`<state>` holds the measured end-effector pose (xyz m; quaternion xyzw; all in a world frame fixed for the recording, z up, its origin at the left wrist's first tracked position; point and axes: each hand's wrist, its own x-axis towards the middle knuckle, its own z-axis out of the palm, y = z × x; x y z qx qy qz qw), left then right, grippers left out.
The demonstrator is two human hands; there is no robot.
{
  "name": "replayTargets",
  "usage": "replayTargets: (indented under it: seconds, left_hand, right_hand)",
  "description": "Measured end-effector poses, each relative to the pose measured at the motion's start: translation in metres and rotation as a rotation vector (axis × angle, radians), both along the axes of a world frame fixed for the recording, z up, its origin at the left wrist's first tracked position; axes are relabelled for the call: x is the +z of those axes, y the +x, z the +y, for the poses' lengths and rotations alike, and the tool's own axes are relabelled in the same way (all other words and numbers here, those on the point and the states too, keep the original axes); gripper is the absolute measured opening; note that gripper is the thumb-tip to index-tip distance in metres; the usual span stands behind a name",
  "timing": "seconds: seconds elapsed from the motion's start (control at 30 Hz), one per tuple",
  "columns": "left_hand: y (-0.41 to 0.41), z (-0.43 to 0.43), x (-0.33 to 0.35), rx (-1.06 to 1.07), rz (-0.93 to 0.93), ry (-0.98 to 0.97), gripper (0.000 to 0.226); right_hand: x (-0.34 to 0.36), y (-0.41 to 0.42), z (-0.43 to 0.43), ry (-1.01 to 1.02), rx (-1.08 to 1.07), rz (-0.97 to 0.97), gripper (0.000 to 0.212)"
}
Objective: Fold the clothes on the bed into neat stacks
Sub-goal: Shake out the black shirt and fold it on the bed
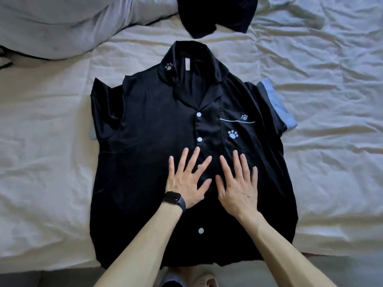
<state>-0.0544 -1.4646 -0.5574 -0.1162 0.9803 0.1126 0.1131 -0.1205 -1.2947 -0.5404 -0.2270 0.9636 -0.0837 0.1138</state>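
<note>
A black satin pyjama shirt point(145, 131) with white buttons, paw prints and blue sleeve cuffs lies spread face up on the bed, collar away from me. Its left sleeve is tucked in; the right sleeve point(275, 104) sticks out to the side. My left hand point(187, 179), with a dark watch on the wrist, lies flat with spread fingers on the shirt's middle, left of the button line. My right hand point(238, 181) presses flat beside it, just right of the buttons. Neither hand grips cloth.
A second dark garment point(217, 15) lies bunched beyond the collar at the top edge. A grey pillow point(62, 23) fills the far left. The wrinkled white sheet point(331, 162) spreads on both sides. The bed's near edge and a slipper point(190, 279) show at the bottom.
</note>
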Motion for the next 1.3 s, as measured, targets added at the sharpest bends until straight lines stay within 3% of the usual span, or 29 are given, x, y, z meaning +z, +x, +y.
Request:
replayTargets:
  seconds: [0.1,0.27,0.37,0.53,0.63,0.8,0.87,0.93,0.97,1.03,1.1,1.17,1.23,1.3]
  left_hand:
    - [0.007,-0.016,-0.026,-0.018,-0.049,-0.042,0.072]
    - [0.012,-0.014,-0.021,-0.024,-0.079,-0.035,0.083]
    - [0.007,-0.012,-0.007,0.003,-0.138,0.000,0.078]
    - [-0.033,0.000,0.019,0.091,-0.045,0.024,0.059]
    - [-0.090,0.016,0.028,0.014,0.054,0.030,0.062]
    - [-0.205,0.059,0.018,0.077,-0.013,0.050,0.067]
    - [-0.235,0.071,0.010,0.154,-0.085,0.097,0.066]
    - [-0.248,0.074,0.002,0.270,-0.145,0.153,0.066]
    - [-0.252,0.074,0.001,0.322,-0.174,0.170,0.066]
    - [-0.258,0.073,-0.001,0.368,-0.244,0.151,0.065]
    - [-0.271,0.076,0.002,0.376,-0.319,0.081,0.064]
    - [-0.292,0.084,0.010,0.393,-0.277,-0.018,0.063]
    - [-0.319,0.091,0.021,0.359,-0.089,-0.052,0.059]
    - [-0.353,0.093,0.028,0.232,0.028,-0.007,0.060]
  right_hand:
    - [-0.025,-0.014,0.036,0.176,0.018,-0.042,0.072]
    - [-0.018,-0.013,0.077,0.286,-0.043,-0.161,0.076]
    - [0.005,-0.029,0.073,0.154,-0.112,-0.223,0.074]
    - [0.038,-0.121,0.064,-0.375,-0.730,-0.166,0.070]
    - [0.039,-0.203,0.056,-0.501,-0.912,-0.259,0.074]
    - [0.016,-0.293,0.042,-0.283,-0.716,-0.477,0.081]
    - [0.006,-0.314,0.046,-0.185,-0.544,-0.570,0.064]
    - [0.000,-0.332,0.066,-0.306,-0.539,-0.555,0.026]
    - [0.001,-0.339,0.081,-0.417,-0.613,-0.498,0.021]
    - [0.001,-0.347,0.109,-0.524,-0.732,-0.348,0.034]
    - [-0.002,-0.344,0.128,-0.512,-0.755,-0.339,0.042]
    - [-0.005,-0.334,0.135,-0.544,-0.776,-0.436,0.036]
    - [0.000,-0.323,0.138,-0.616,-0.841,-0.488,0.027]
    - [0.008,-0.313,0.138,-0.650,-0.909,-0.469,0.035]
